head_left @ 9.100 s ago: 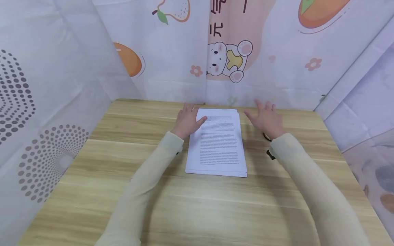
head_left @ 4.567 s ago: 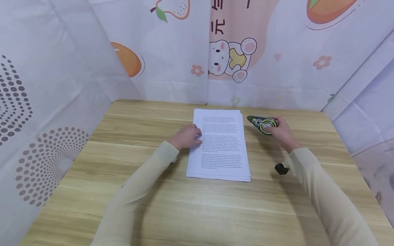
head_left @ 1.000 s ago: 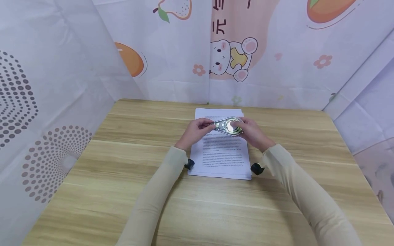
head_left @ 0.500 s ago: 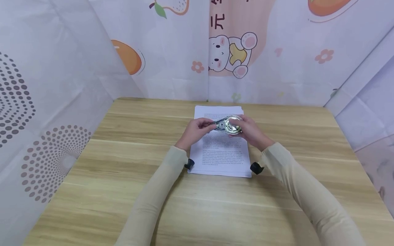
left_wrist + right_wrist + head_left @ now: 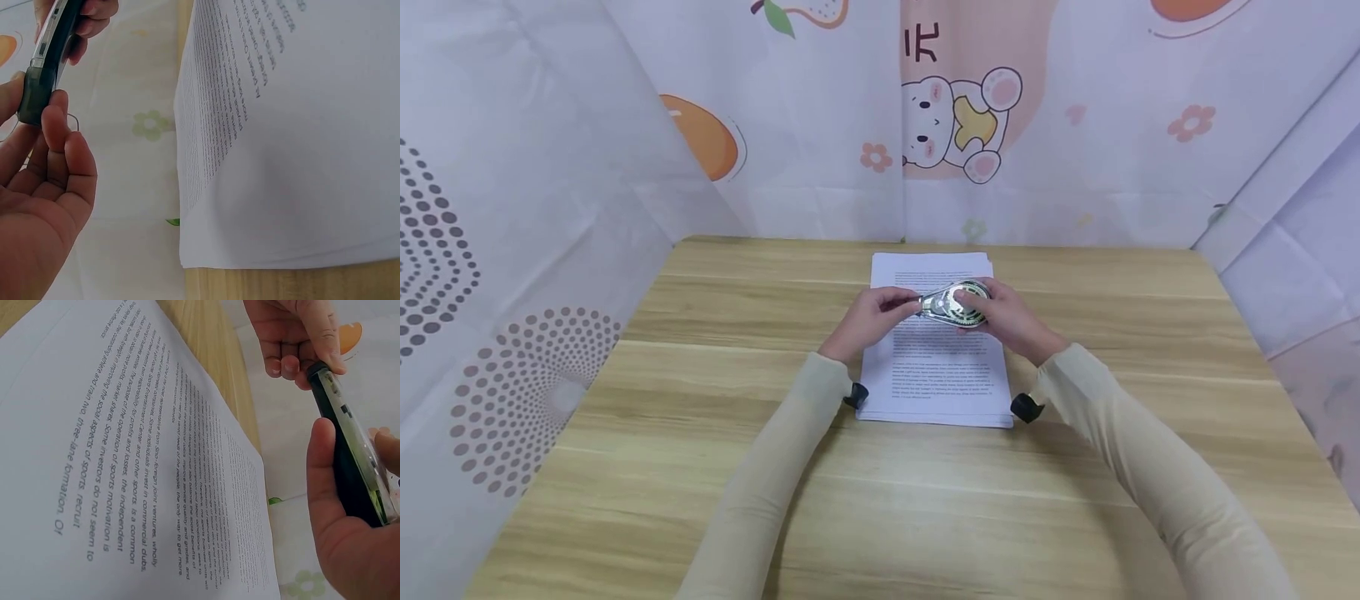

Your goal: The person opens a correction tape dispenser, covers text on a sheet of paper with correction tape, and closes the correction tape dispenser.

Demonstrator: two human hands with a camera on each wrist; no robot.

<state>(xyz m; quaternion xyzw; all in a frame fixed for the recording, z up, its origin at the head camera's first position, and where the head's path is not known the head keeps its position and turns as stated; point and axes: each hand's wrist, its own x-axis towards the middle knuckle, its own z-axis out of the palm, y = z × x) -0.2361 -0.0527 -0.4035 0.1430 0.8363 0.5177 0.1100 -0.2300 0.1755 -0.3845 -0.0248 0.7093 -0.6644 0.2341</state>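
Above the upper part of a stack of printed paper [image 5: 936, 387] is a correction tape dispenser [image 5: 937, 306] with a clear casing and green-and-black inner wheels. My right hand [image 5: 1013, 323] grips its wide rounded end, thumb lying on the upper face. My left hand [image 5: 867, 323] pinches the narrow end between thumb and fingers. In the left wrist view a dark green cap [image 5: 37, 94] covers that tip, between the left thumb and fingertips. Seen from the right wrist, the dispenser [image 5: 350, 447] stands on edge, apart from the paper [image 5: 125, 462].
The stack lies on a wood-grain table [image 5: 917, 508], its sheets slightly uneven at the edges. A white patterned curtain [image 5: 805, 167] hangs along the table's far edge, with more cloth at both sides. Black wrist mounts [image 5: 1027, 407] sit below the cuffs.
Both hands were bare at first; then the right picked up the dispenser right of the paper and brought it over the stack, where the left took its tip. Over the last second the grip looks unchanged.
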